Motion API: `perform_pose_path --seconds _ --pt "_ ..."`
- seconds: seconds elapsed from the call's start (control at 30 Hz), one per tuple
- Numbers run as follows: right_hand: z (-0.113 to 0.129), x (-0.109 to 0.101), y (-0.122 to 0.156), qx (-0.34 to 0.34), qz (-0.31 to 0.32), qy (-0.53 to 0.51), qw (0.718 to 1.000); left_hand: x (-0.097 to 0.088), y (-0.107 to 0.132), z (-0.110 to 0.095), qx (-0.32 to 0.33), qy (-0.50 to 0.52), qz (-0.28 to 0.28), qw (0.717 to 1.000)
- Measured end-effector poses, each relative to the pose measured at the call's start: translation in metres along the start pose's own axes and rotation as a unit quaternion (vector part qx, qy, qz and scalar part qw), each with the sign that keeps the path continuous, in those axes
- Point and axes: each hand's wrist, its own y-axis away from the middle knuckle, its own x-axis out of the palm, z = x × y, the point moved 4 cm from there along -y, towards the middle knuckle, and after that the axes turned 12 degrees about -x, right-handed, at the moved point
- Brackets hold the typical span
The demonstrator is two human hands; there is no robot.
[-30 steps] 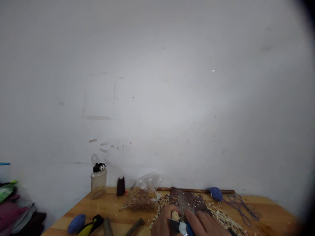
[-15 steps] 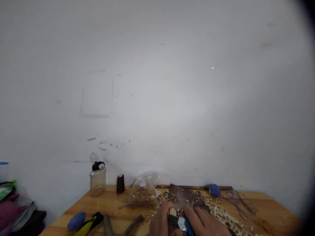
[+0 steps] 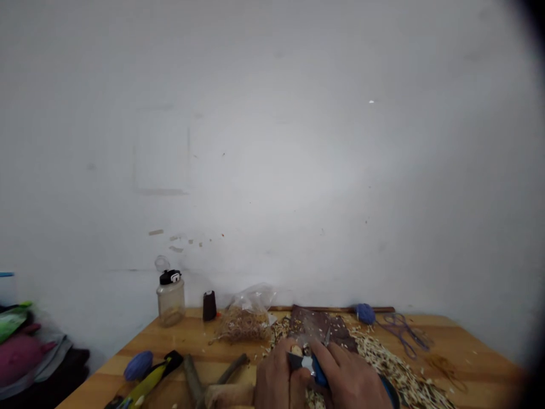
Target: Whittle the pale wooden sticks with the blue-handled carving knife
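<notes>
Both my hands meet at the bottom middle of the wooden table (image 3: 200, 343). My left hand (image 3: 276, 380) is closed round a small pale piece of wood (image 3: 297, 350), whose tip shows above the fingers. My right hand (image 3: 346, 379) is closed on a blue-handled knife (image 3: 317, 372), its short blade lying against the wood. Pale wood shavings (image 3: 385, 363) lie scattered around and to the right of my hands. A dark brown sheet (image 3: 321, 329) lies just beyond them.
A clear bag of shavings (image 3: 244, 321), a small dark bottle (image 3: 209, 305) and a plastic jar with black lid (image 3: 170, 297) stand at the back left. Blue yarn balls (image 3: 138, 365) (image 3: 364, 312), a yellow-black tool (image 3: 149, 380), sticks (image 3: 232, 368) and purple cord (image 3: 402, 329) lie about. Cloth (image 3: 25, 352) is piled at far left.
The view has tipped downward, so the table and my hands sit higher in the picture. Both hands keep hold of the wood and the knife, the knife shifting slightly.
</notes>
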Motion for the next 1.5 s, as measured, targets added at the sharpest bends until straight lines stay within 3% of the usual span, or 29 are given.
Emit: perform_pose_path --seconds 0.17,0.33,0.4,0.57,0.8,0.97,1.13,1.5 --pt "-0.005 0.008 0.003 0.042 0.036 0.012 0.998 0.001 -0.001 -0.002 -0.080 0.030 0.059 0.995" --pt "-0.043 0.009 0.017 0.171 0.097 0.002 0.980 -0.004 -0.009 -0.005 -0.147 0.053 0.124 0.980" --pt "-0.050 0.008 0.017 0.185 0.098 -0.035 0.977 -0.002 -0.013 -0.001 -0.140 0.064 0.158 0.975" --pt "-0.031 0.020 0.003 0.150 0.111 -0.157 0.970 0.012 -0.021 0.015 -0.026 0.092 0.199 0.975" --pt "-0.009 0.024 -0.007 0.048 0.038 -0.103 0.993 0.006 -0.025 0.020 -0.052 0.064 0.169 0.982" --pt "-0.009 0.015 -0.009 0.032 0.011 -0.064 0.997 0.006 -0.025 0.016 -0.020 0.046 0.182 0.982" --pt "-0.007 0.015 -0.009 0.021 0.030 -0.047 0.998 0.005 -0.023 0.016 -0.026 0.052 0.151 0.987" --pt "-0.006 0.015 -0.003 0.013 0.048 -0.039 0.998 0.004 -0.026 0.007 0.021 0.026 0.166 0.986"
